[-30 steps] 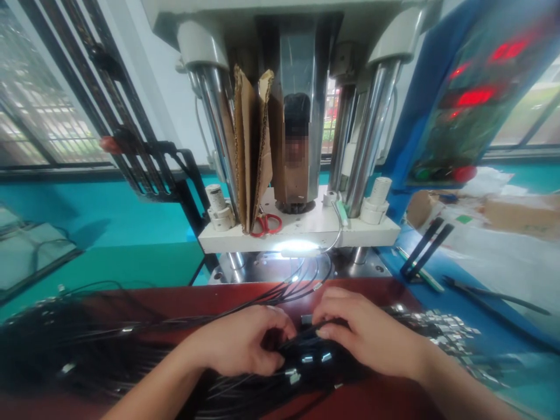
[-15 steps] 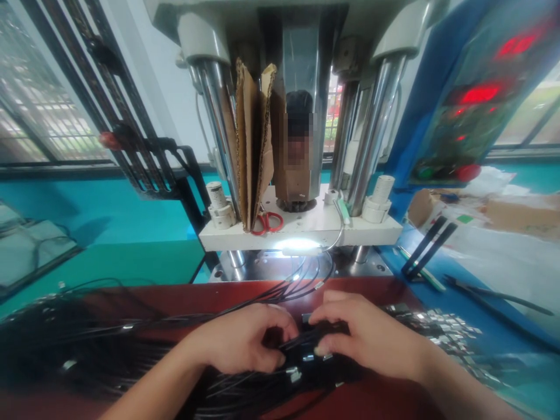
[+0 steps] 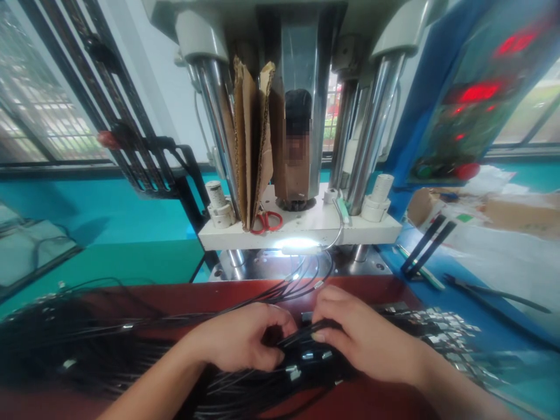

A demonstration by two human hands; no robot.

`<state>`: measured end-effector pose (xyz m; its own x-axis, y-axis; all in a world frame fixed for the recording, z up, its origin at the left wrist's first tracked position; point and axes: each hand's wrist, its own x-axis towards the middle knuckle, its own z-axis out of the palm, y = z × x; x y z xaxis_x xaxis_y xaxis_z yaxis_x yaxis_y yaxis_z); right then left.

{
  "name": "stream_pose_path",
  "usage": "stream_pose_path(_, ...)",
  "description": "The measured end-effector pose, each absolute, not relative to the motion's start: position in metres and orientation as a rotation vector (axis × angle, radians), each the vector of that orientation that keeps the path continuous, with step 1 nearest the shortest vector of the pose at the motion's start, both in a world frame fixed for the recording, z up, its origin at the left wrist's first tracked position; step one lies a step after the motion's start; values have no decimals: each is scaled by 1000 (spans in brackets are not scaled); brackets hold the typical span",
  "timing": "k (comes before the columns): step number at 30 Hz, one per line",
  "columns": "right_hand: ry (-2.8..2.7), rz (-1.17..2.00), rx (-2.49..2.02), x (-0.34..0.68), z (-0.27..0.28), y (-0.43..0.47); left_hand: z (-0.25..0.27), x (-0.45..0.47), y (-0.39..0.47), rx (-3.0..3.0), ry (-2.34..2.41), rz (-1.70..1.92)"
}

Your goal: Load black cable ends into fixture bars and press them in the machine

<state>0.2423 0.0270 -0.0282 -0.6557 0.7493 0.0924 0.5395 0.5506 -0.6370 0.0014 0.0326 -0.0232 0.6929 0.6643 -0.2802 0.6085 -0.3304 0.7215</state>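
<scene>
Right hand (image 3: 354, 329): thumb and fingers pinched on black cables (image 3: 301, 336). Left hand (image 3: 242, 338): curled, the same cables held between thumb and fingers. Both hands, and the cables with them, are in front of the press plate (image 3: 245, 238). Metal end clips (image 3: 294, 372) lie among the strands, also in front of the plate. A lit lamp (image 3: 301, 245) sits at the plate's front edge. Red-handled scissors (image 3: 273, 220) and upright cardboard sheets (image 3: 249, 146) stand on the plate. A blue control box (image 3: 464, 111) with red displays is right of the plate.
</scene>
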Motion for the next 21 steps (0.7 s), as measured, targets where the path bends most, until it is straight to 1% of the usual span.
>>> stream_pose_path(3,-2468,778,-1080,242,-29,25,-25,1,33,2062,970,97)
stream_pose_path(8,-2494,924,-1045,246,-30,29,-23,1,32,2077,961,83)
stream_pose_path(11,-2523,956,-1064,248,-30,31,-22,2,31,2078,946,86)
stream_pose_path(15,-2564,900,-1077,248,-31,31,-22,2,31,2075,962,85)
stream_pose_path(21,-2601,706,-1014,245,-30,28,-25,1,31,2045,964,97)
